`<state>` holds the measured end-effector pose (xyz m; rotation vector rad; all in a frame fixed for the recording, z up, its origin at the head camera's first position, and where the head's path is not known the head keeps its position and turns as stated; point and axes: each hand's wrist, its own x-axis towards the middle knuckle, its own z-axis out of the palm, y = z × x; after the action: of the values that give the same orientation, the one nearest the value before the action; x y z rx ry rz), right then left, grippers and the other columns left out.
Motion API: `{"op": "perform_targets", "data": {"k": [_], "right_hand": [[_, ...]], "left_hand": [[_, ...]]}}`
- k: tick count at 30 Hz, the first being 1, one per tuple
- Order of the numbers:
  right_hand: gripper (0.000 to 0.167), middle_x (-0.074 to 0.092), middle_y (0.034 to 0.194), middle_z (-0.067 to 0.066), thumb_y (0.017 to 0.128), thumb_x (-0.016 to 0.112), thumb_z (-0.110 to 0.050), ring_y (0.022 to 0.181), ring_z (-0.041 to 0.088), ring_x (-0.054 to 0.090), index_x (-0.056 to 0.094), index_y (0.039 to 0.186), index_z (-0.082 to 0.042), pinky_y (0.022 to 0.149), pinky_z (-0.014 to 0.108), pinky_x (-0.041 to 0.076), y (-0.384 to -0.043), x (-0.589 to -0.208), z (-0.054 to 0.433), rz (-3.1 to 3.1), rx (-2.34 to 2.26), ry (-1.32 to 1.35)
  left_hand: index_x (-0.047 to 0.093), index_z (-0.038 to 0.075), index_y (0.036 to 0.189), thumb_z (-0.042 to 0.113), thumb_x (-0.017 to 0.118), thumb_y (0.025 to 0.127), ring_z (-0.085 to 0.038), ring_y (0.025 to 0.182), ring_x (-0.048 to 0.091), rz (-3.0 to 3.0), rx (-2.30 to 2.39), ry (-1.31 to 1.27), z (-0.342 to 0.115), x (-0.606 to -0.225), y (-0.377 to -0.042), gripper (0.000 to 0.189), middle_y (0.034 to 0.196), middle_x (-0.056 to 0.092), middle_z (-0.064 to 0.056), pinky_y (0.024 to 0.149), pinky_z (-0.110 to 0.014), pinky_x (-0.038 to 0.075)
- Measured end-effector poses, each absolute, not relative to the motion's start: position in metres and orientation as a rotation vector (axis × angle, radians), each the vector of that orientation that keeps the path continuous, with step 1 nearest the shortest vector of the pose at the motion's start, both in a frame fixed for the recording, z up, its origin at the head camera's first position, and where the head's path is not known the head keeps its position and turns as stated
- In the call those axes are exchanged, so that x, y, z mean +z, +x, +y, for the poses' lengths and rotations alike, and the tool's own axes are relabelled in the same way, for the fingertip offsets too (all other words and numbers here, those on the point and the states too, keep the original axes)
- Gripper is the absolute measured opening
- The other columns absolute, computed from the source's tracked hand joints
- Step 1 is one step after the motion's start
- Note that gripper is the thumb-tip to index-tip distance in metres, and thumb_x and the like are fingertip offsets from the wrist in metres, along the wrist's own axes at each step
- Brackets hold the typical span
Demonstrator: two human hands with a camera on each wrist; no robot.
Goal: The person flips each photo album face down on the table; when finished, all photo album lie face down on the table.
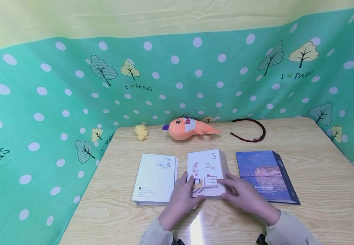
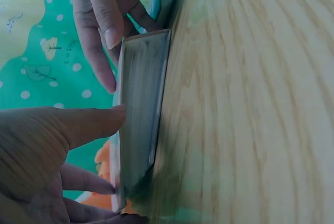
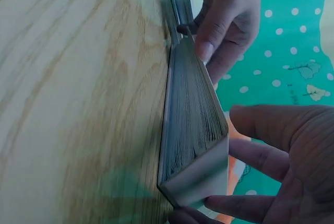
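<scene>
And here, left of centre, lies a white album with dark lettering (image 1: 155,177); next comes the left hand (image 1: 181,195), thumb and fingers spread against the lower left of a thick white album printed with furniture (image 1: 205,166), flat at lower centre. The right hand (image 1: 245,195) spreads fairly straight fingers at its spine, near a blue seascape photo album (image 1: 264,170).

Smooth card-covered middle book (image 1: 205,166), matt page edges (image 3: 194,114), glossy wood-grain tabletop (image 1: 103,211), creased cloth backdrop (image 1: 152,61)
</scene>
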<state>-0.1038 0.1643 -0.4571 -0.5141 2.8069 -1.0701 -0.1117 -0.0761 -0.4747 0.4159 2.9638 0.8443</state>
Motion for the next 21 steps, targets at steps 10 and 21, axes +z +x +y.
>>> {"op": "perform_targets", "data": {"k": [10,21], "right_hand": [[0.031,0.056,0.136,0.019,0.089,0.071,-0.017,0.124,0.045,0.050,0.069,0.119,-0.011,0.101,0.066,0.035,-0.110,-0.460,0.152,2.922,-1.244,-0.526],[0.028,0.062,0.130,0.012,0.088,0.071,-0.015,0.121,0.037,0.055,0.071,0.115,-0.013,0.101,0.060,0.040,-0.114,-0.459,0.133,2.860,-1.413,-0.610]], "left_hand": [[0.058,0.000,0.132,0.029,0.071,0.087,-0.043,0.126,0.047,3.022,0.975,0.507,-0.097,-0.463,-0.115,0.055,0.140,0.048,-0.024,0.105,-0.053,0.039],[0.057,0.000,0.132,0.024,0.070,0.088,-0.042,0.127,0.046,3.224,0.966,0.417,-0.144,-0.451,-0.122,0.052,0.139,0.050,-0.023,0.106,-0.053,0.038]]}}
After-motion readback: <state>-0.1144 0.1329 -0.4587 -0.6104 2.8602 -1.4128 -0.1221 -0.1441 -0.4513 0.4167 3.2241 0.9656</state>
